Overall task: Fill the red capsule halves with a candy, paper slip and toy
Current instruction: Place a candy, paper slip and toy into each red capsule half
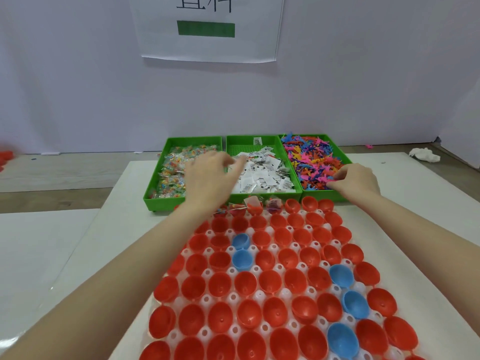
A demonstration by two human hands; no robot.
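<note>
Over at the far edge of the white table (389, 229), three green trays sit side by side: candies (172, 172) on the left, paper slips (265, 172) in the middle, little plastic toys (309, 159) on the right. Straight behind the rack of red capsule halves (259, 281), so everything gets reached forward and brought back toward the body.

The left hand (207, 175) is stretched out over the border between candy and slip trays, fingers reaching toward the slips; it's motion-blurred, so whether anything is actually held can't be told. The right hand (355, 179) is curled at the near corner of the toy tray, fingertips buried in the pile, looks like a toy is being pinched, though that's not fully confirmed.

Only a few halves in the far row look filled, just in front of the trays, nearer the left hand. A handful of blue halves (242, 258) are mixed in and should probably be skipped. A plain wall with a printed sheet (207, 29) is behind it all.
</note>
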